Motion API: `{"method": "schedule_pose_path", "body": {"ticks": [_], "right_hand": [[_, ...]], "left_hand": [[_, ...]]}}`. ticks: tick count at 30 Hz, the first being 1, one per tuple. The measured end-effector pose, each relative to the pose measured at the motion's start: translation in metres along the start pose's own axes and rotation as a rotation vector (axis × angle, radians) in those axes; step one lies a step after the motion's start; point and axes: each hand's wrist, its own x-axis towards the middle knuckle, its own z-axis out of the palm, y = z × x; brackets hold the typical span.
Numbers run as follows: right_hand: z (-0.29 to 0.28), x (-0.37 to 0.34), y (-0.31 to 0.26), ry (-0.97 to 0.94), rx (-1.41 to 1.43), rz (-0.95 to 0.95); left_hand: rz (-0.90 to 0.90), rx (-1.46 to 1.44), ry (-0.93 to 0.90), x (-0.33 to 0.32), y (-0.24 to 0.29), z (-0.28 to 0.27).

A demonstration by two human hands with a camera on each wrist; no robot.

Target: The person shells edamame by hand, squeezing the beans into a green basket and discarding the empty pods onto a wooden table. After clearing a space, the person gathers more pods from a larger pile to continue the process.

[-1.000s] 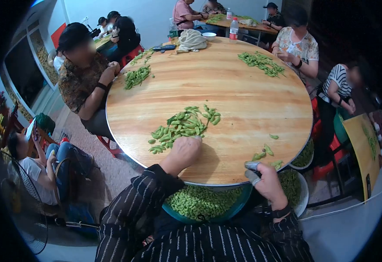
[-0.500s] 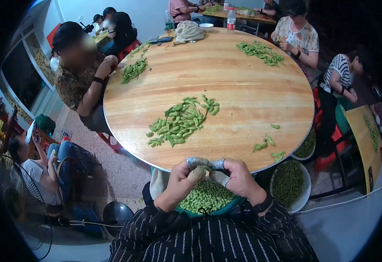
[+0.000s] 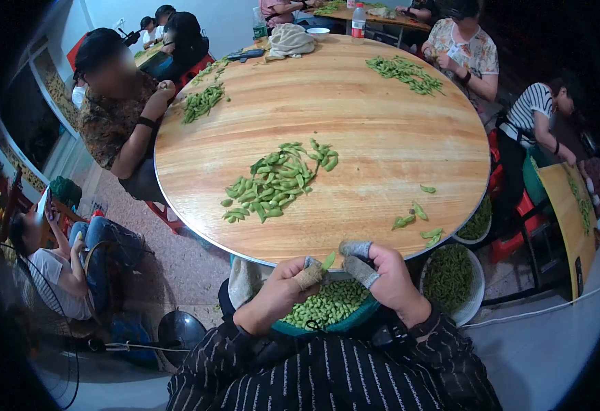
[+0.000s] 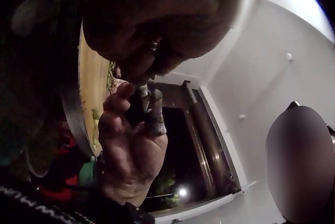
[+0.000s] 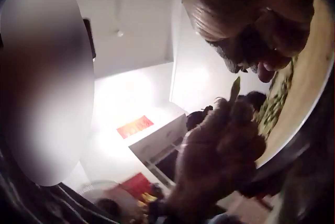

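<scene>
Left hand (image 3: pixel 276 293) pinches 1 green pod (image 3: pixel 329 260) between thumb and finger beside near edge of round table (image 3: pixel 354 205); pod juts from grip, long axis slanting away and slightly right. Right hand (image 3: pixel 396 286), 2 covered fingertips (image 3: pixel 357 248) parted, nothing visible between, hangs just right of pod's free end. Green beans (image 3: pixel 334 301) below.
</scene>
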Motion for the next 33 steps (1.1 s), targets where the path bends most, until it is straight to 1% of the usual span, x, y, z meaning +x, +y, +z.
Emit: {"method": "schedule_pose_path", "body": {"ticks": [1,2,4,8,11,14,17,20,23,26,29,32,33], "right_hand": [[0.0,-0.002,0.002,-0.039,0.2,0.117],[-0.001,-0.004,0.0,-0.074,0.241,0.181],[-0.004,-0.006,-0.007,-0.144,0.321,0.306],[-0.003,-0.007,-0.007,-0.159,0.34,0.297],[-0.004,-0.008,-0.005,-0.153,0.374,0.306],[-0.004,-0.008,-0.003,-0.149,0.376,0.314],[-0.003,-0.007,-0.004,-0.133,0.349,0.309],[0.0,-0.007,-0.001,-0.113,0.36,0.299],[0.002,-0.008,0.0,-0.106,0.395,0.291],[0.001,-0.007,0.001,-0.126,0.392,0.287],[0.0,-0.008,0.004,-0.117,0.375,0.299],[0.003,-0.009,0.002,-0.122,0.354,0.256],[0.003,-0.009,0.004,-0.125,0.346,0.226]], "left_hand": [[0.03,-0.002,0.023,-0.002,0.001,0.009],[0.06,-0.004,0.046,-0.003,0.001,0.014],[0.058,0.075,0.035,-0.003,0.001,0.015],[0.047,0.215,0.007,-0.002,-0.002,0.008],[0.13,0.277,0.011,-0.001,-0.002,0.012],[0.147,0.35,0.02,0.0,-0.001,0.013],[0.131,0.407,0.032,-0.001,-0.002,0.011],[0.144,0.397,0.036,0.001,-0.01,0.008],[0.091,0.342,0.018,-0.001,-0.002,0.011],[0.139,0.337,0.02,-0.002,0.004,0.016],[0.314,0.75,0.189,-0.002,-0.006,0.018],[0.402,1.238,0.32,-0.004,-0.011,0.019],[0.352,1.145,0.291,-0.004,-0.012,0.018]]}}
